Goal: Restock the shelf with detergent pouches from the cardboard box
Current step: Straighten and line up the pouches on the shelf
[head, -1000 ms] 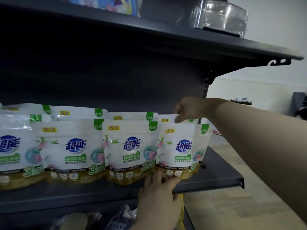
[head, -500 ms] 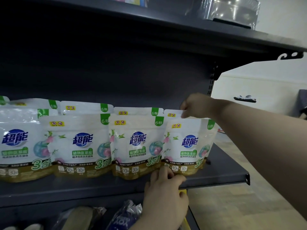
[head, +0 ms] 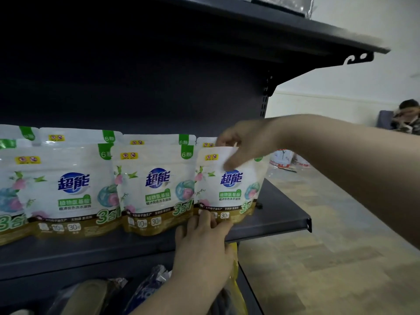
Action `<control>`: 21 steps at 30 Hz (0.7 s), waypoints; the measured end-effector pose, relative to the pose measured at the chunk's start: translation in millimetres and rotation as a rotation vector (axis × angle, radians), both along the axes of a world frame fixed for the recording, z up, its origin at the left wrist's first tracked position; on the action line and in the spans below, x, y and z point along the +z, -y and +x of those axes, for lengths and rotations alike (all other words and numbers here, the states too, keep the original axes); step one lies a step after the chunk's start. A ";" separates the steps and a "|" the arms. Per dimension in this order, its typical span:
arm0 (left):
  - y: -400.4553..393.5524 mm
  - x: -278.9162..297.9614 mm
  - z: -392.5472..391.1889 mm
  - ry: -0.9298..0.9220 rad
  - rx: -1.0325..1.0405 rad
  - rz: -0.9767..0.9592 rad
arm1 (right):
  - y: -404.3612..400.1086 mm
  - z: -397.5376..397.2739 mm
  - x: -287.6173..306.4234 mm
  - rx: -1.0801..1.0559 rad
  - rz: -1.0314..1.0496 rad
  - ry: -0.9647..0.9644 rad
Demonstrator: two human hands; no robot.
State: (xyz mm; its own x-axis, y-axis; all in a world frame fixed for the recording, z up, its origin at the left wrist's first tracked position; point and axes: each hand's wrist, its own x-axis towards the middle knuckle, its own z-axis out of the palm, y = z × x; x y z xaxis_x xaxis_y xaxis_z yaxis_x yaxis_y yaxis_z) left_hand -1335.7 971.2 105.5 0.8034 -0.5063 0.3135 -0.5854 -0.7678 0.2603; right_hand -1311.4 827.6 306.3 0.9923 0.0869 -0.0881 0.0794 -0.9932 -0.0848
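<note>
White detergent pouches with blue logos and gold bottoms stand in rows on the dark shelf (head: 281, 221). The rightmost front pouch (head: 229, 189) stands upright near the shelf's right end. My right hand (head: 245, 146) pinches its top edge, thumb on the front face. My left hand (head: 204, 237) comes up from below, its fingertips touching that pouch's bottom edge. Two more front pouches (head: 156, 189) (head: 72, 192) stand to its left, with a second row behind them. The cardboard box is not in view.
An upper shelf (head: 341, 35) overhangs the row, with clear plastic packaging on top. Below, a lower level holds wrapped goods (head: 150, 287) and a yellow pack (head: 236, 289). To the right lie tiled floor and a seated person (head: 406, 119) in the distance.
My right hand has slid from the back pouch's top down to the front right pouch's top edge. My left hand stays at that pouch's base. The view has shifted slightly.
</note>
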 end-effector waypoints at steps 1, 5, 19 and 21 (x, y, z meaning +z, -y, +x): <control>0.9 -0.6 0.2 0.015 -0.003 0.003 | 2.8 1.6 -5.6 -0.011 -0.063 0.005; 0.9 -10.0 2.8 0.081 -0.028 -0.026 | 13.7 5.9 -19.1 -0.024 -0.101 0.122; -57.5 -9.2 12.5 0.111 -0.107 -0.196 | -22.9 5.8 0.0 0.056 0.229 0.359; -84.3 -9.5 15.1 0.124 -0.071 -0.189 | -48.1 15.9 -0.3 0.130 0.302 0.372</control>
